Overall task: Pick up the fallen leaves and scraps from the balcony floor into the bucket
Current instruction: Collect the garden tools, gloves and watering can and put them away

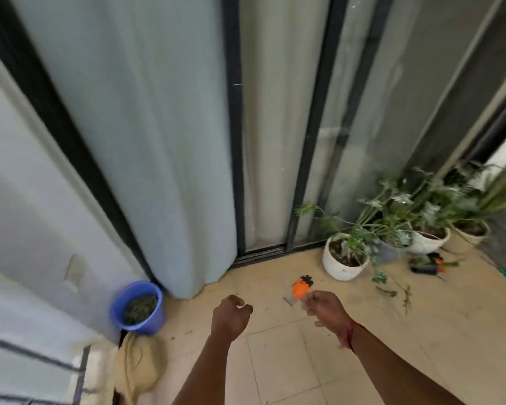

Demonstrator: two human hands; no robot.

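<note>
Though bucket (116, 309) holds leaves, cuttings (392, 291) remain on floor (289, 363); left hand (231, 317), right hand (324, 307) curled, grip contents indiscernible.

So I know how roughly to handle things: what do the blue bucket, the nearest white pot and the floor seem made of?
Blue bucket: plastic, judging by its even colour and thin smooth wall. White pot: smooth and matte, ceramic or plastic; too blurred to tell. Floor: beige tiles, dull finish, with visible joints.
</note>
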